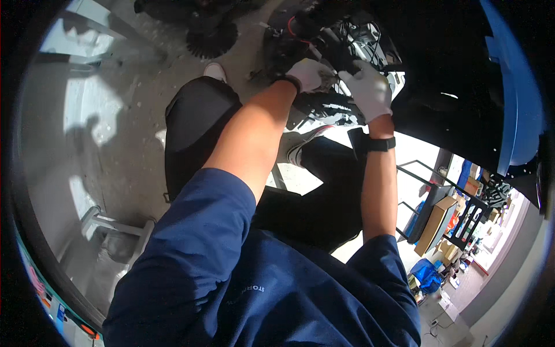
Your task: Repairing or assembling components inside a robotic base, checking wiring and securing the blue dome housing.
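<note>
Both my hands wear white gloves and work close together at a machine part (370, 40) with silver-white pieces and black cables, at the top middle. My left hand (310, 74) is closed at its near left side; the fingertips meet something small among the parts that I cannot make out. My right hand (369, 91) is curled closed against its right side, thumb toward the left hand, and what its fingers hold is hidden. A red cable (292, 26) loops just beyond my left hand. Below the hands lies a dark section with white pieces (335, 110).
A black ridged round thing (212, 41) lies on the grey floor (130, 121) at the upper left. My knees flank the machine part. A large black surface (451, 69) fills the upper right, beside a blue panel (523, 87). Cardboard boxes (436, 225) stand at the lower right.
</note>
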### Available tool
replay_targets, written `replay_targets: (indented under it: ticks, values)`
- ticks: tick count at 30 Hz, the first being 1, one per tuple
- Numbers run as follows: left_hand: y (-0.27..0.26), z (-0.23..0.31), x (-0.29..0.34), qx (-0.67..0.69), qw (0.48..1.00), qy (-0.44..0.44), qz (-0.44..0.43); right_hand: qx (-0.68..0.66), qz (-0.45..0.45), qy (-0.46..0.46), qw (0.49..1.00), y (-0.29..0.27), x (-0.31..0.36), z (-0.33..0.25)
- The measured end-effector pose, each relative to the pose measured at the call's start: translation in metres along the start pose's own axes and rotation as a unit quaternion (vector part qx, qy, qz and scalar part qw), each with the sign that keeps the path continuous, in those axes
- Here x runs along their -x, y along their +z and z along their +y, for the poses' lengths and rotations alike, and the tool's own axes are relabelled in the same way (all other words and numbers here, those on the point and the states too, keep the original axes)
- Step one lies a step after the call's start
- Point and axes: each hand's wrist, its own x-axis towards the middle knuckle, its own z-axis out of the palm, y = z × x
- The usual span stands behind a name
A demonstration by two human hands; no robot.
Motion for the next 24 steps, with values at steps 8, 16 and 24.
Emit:
replay_targets:
  ticks: [8, 16, 24]
  values:
    - [-0.001, 0.004, 0.003, -0.106, 0.991, 0.053, 0.058, -0.014, 0.004, -0.111, 0.994, -0.002, 0.004, 0.014]
    - [0.006, -0.001, -0.001, -0.06, 0.997, 0.019, 0.045, 0.022, 0.021, -0.078, 0.997, -0.005, 0.001, 0.012]
    - [0.012, -0.002, 0.001, -0.117, 0.986, 0.07, 0.092, 0.143, 0.033, -0.006, 0.989, -0.001, -0.005, 0.005]
